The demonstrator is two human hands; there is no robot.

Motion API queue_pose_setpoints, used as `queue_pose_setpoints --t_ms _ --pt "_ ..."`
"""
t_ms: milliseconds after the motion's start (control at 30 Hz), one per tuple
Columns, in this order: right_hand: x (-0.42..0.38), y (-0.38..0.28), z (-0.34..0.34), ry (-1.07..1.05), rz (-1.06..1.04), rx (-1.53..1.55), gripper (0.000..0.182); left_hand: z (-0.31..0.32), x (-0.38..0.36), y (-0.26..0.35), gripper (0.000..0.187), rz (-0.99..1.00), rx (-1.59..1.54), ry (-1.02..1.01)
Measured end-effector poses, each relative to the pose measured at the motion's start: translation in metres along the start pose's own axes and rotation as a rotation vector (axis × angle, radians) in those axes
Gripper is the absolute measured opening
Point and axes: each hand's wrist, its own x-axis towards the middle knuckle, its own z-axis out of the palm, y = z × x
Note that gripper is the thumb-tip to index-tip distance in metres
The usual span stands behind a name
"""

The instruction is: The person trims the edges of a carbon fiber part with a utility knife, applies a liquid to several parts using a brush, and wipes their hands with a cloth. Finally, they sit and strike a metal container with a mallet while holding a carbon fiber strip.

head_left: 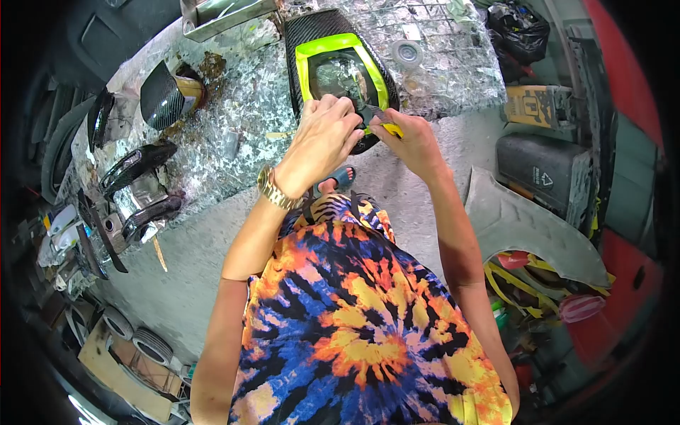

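Note:
A black carbon-fibre part with a window-like opening lies at the table's edge, bright yellow-green tape framing the opening. Over its near left corner, my left hand bends its fingers down, the fingertips hidden against the part. My right hand is closed on a slim yellow tool, which looks like a utility knife, with a grey end pointing at the part's near edge. Both hands are close together there. What the left fingers pinch, if anything, is out of sight.
The paint-splattered table bears several curved carbon-fibre pieces at left, a metal tray at the back and a round clear lid. At right on the floor are a grey fender, a black case and a cardboard box.

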Motion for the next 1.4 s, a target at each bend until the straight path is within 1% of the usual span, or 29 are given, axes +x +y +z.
queue_pose_setpoints --t_ms 67,233,333,567,633,767,833,933,967,1033,1067,1133,1167,1200,1233,1267,1300,1367,1400 --pt "0.0 0.001 0.0 0.011 0.021 0.032 0.019 0.004 0.005 -0.003 0.016 0.007 0.002 -0.013" --pt "0.001 0.0 0.0 -0.007 0.021 -0.042 0.02 0.006 0.007 -0.005 0.013 0.01 -0.03 -0.025" --pt "0.0 0.001 0.0 -0.015 0.021 -0.013 0.019 0.01 0.008 -0.003 0.012 0.026 -0.047 -0.024" --pt "-0.003 0.001 -0.002 -0.016 -0.019 0.02 0.019 0.016 0.007 -0.003 0.01 0.038 0.022 -0.008" --pt "-0.002 -0.001 -0.003 -0.064 -0.033 -0.112 0.019 0.017 0.007 -0.003 0.01 0.053 0.021 0.024" --pt "-0.005 -0.003 0.0 -0.08 -0.055 -0.19 0.023 0.019 0.008 -0.005 0.012 0.077 0.072 0.032" --pt "-0.007 -0.002 0.005 0.071 -0.089 -0.068 0.027 0.016 0.008 -0.003 0.012 0.057 0.02 -0.017" --pt "-0.01 0.001 0.011 0.139 -0.064 0.007 0.031 0.015 0.011 -0.001 0.012 0.046 0.053 -0.043" --pt "-0.012 0.003 0.012 0.152 -0.059 0.008 0.031 0.016 0.012 -0.001 0.012 0.058 0.057 -0.05" --pt "-0.013 0.008 0.011 0.094 0.052 0.026 0.027 0.018 0.014 0.0 0.013 0.07 0.095 -0.044" --pt "-0.016 0.009 0.009 0.109 0.055 0.03 0.027 0.018 0.015 0.001 0.013 0.076 0.116 -0.049" --pt "-0.023 0.008 0.003 0.212 0.344 0.547 0.021 0.013 0.018 0.004 0.014 0.089 0.144 -0.067" --pt "-0.028 0.005 0.002 0.218 0.343 0.553 0.021 0.011 0.018 0.005 0.015 0.091 0.161 -0.083" --pt "-0.034 -0.001 -0.002 0.262 0.395 0.65 0.018 0.011 0.019 0.007 0.015 0.098 0.167 -0.086" --pt "-0.039 -0.004 -0.005 0.306 0.448 0.748 0.016 0.011 0.02 0.008 0.016 0.084 0.144 -0.024" --pt "-0.044 0.001 0.006 0.374 0.289 0.682 0.015 0.012 0.021 0.01 0.018 0.07 0.12 0.038" --pt "-0.046 -0.004 0.005 0.382 0.29 0.684 0.015 0.012 0.022 0.01 0.018 0.078 0.122 0.034" --pt "-0.05 -0.018 0.003 0.286 0.353 0.707 0.014 0.013 0.023 0.008 0.02 0.173 0.137 -0.082" --pt "-0.049 -0.017 0.008 0.308 0.315 0.683 0.014 0.014 0.022 0.008 0.015 0.179 0.138 -0.117"
